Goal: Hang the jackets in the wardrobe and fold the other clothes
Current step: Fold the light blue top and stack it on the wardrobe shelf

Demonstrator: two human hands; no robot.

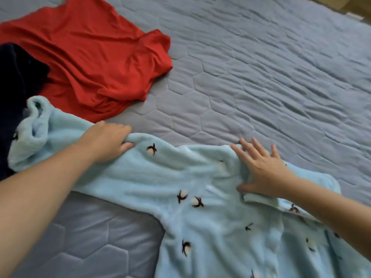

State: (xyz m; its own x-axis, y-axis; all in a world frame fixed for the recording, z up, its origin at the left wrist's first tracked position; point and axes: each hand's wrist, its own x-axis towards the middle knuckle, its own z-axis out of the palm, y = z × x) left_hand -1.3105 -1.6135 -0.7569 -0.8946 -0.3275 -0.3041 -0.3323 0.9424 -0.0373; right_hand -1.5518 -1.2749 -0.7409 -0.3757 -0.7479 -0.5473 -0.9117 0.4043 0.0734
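a light blue fleece top [200, 227] is lying spread on the grey quilted bed cover [261, 77], filling the lower view from 9 o'clock round to 4 o'clock. the left hand [108, 141] is gripping the far edge of its sleeve [60, 137], with fingers curled over the fabric and the thumb pinching against them. the right hand [263, 173] is lying flat with fingers spread, pressing the collar area and grasping nothing.

the sleeve's long axis is running from the cuff [36, 109] at 10 o'clock toward the body at 4 o'clock. the cuff is sitting at 9 o'clock from the left hand, so that hand is much the nearer for folding the sleeve inward across the chest. the right hand seems to be acting as the anchor.

three garments are showing: one blue fleece top, one red garment [90, 57] crumpled at 11 o'clock, and one dark garment [16, 87] at 9 o'clock. whether the dark one is touching the cuff i cannot tell. two hands are showing, both on the fleece.
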